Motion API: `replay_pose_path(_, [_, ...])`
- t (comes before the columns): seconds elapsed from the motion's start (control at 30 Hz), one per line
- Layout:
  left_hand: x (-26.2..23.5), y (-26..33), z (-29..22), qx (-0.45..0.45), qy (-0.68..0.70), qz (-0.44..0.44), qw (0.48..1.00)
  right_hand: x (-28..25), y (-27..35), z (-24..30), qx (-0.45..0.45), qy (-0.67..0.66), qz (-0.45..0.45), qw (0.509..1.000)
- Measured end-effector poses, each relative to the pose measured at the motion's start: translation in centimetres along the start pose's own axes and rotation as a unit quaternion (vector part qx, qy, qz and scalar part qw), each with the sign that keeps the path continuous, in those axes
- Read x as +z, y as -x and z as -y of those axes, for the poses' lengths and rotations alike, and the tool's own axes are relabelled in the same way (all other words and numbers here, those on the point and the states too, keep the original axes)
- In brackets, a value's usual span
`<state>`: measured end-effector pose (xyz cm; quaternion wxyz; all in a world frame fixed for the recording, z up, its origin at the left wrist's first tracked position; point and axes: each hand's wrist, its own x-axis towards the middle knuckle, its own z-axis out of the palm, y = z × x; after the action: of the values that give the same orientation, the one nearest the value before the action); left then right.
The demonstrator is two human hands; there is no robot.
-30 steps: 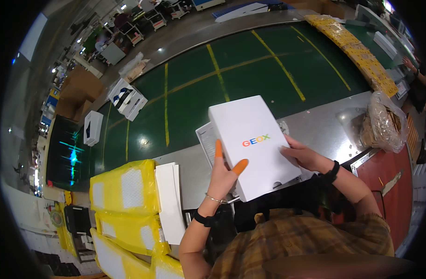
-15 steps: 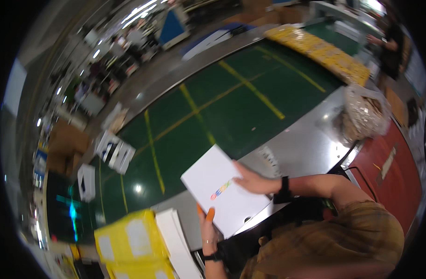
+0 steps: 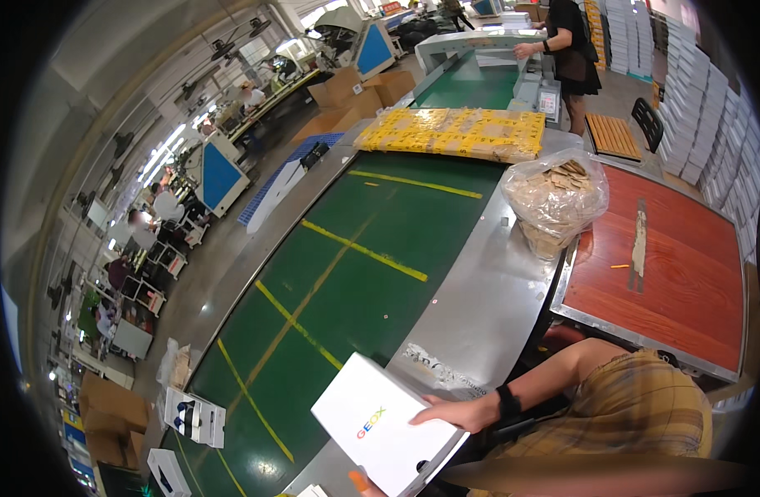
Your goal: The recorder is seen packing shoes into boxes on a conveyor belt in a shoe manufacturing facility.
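A white cardboard box (image 3: 380, 451) with a multicoloured print on its top and a small dark round hole at its near right end is tilted over the metal edge of the green conveyor belt. My right hand (image 3: 459, 412) grips its right side, thumb across the top. At the lower edge, my left hand (image 3: 367, 485) shows only orange-covered fingertips against the box's near left side; the rest lies outside the picture. A black band (image 3: 508, 404) circles my right wrist.
The green belt (image 3: 314, 282) bears yellow lines. White boxes (image 3: 196, 417) stand at its left end. A plastic bag of brown pieces (image 3: 558, 195) sits on the metal edge beside a red wood-grain table (image 3: 670, 265). Yellow-taped cardboard (image 3: 450, 132) spans the far end; a person (image 3: 566, 50) stands beyond.
My view has swung toward the far end and the right, so the belt now runs steeply upward. The held box sits lower in the picture, and most of my left hand has left it.
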<state>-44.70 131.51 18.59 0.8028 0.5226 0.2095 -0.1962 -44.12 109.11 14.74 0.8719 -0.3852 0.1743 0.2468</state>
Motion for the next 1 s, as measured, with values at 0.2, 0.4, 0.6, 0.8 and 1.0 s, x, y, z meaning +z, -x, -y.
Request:
replay_pose_path(0.2, [0.1,-1.5,-1.2,-0.01,0.171,0.384,0.907,-4.8,7.8,9.4,-0.004,-0.156,0.025,0.987])
replay_pose_path(0.4, [-4.0,-4.7,-0.2,-0.029,0.008,0.306,0.951,-11.0,10.4,28.5,-0.346,-0.15,0.046,0.925])
replay_pose_path(0.6, [-1.1,0.4,-0.6,0.031,-0.075,0.177,0.981,-15.1,7.5,39.1,-0.408,-0.119,-0.255,0.868])
replay_pose_path(0.8, [-5.7,-2.9,2.4,-0.037,-0.061,0.113,0.991,-12.8,-1.2,28.3,-0.217,0.183,-0.069,0.956])
replay_pose_path(1.0, [-3.5,-0.5,1.3,0.076,-0.265,0.017,0.961,-8.2,-7.1,15.4,-0.085,0.659,0.114,0.739])
